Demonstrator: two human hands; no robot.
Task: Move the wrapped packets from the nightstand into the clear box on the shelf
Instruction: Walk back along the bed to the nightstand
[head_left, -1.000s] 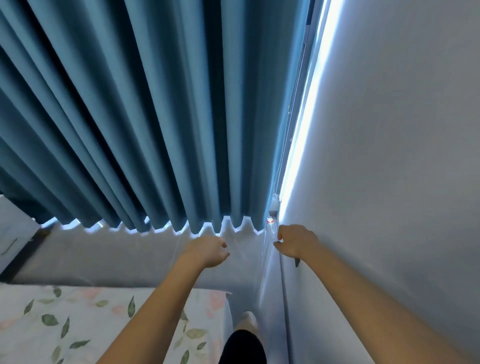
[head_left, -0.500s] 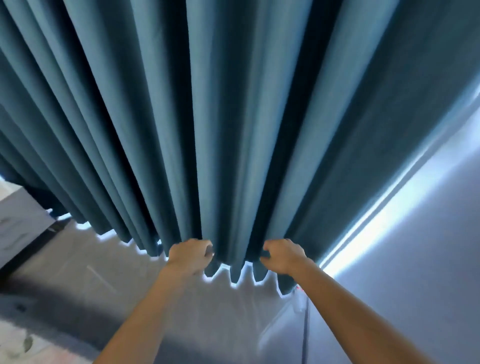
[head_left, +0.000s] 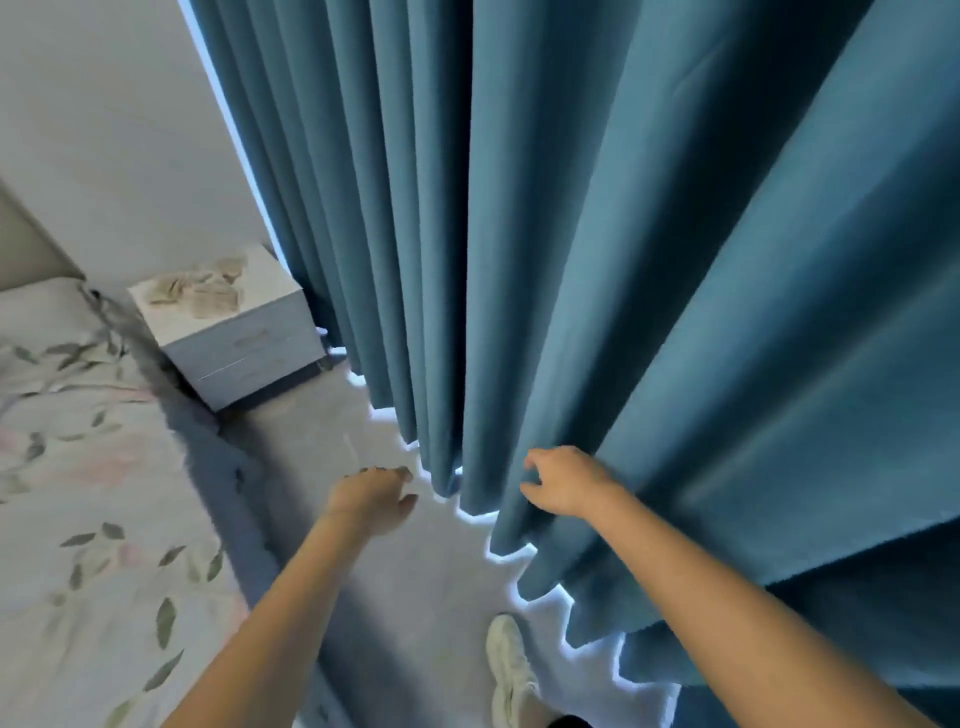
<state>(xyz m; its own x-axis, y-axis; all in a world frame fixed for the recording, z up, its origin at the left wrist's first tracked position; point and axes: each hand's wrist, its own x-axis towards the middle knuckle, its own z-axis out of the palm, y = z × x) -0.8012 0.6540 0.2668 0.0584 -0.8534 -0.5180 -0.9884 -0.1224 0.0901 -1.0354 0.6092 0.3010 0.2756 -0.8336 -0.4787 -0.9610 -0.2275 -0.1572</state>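
Both arms are reaching out ahead, and neither hand is carrying anything. The packets (head_left: 200, 291) are lying in a loose heap on the nightstand (head_left: 244, 343), well ahead and off to the left of both hands, likely the next stop. The left hand (head_left: 374, 499) is hovering over the floor (head_left: 415, 582), fingers loosely curled, touching nothing. The right hand (head_left: 563, 486) is brushing the curtain (head_left: 623, 260), fingers half open against a fold; whether it is pinching the cloth, I cannot tell. No box or shelf is showing.
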